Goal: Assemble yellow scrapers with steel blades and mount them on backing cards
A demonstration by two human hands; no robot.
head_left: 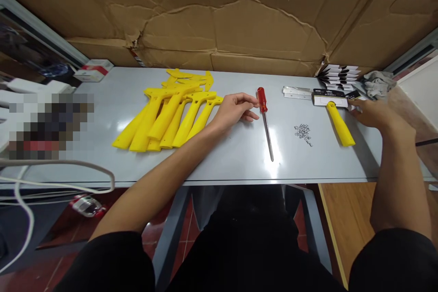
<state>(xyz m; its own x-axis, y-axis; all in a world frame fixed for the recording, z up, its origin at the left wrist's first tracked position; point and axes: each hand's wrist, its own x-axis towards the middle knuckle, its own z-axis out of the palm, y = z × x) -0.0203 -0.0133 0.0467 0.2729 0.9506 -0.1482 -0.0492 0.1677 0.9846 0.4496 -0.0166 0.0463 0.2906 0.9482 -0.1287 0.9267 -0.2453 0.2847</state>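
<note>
Plainly, the largest thing I see from my remote station is the brown cardboard standing beyond both grips, then one glossy, pale grey tabletop beneath them. Left of my left hand lies a pile of yellow plastic handles; I count at least six, though overlap may hide more. Behind it are several flat yellow plastic pieces, too tangled to count. Just left of my right hand lies one separate yellow plastic handle, with one black-and-white printed card across its top. The right fingers are at the card's end, partly hidden, so I cannot tell whether they pinch anything. I'd judge a light, level touch best there, so the card doesn't twist or crease. My left hand is loosely spread, holding nothing visible, its fingertips right beside one red-handled steel screwdriver; best kept relaxed, lest the tool roll. Past the card from my right grip lie thin silver metal strips, at least two. Smallest, between the grips, is one heap of tiny silver screws, too many to count.
</note>
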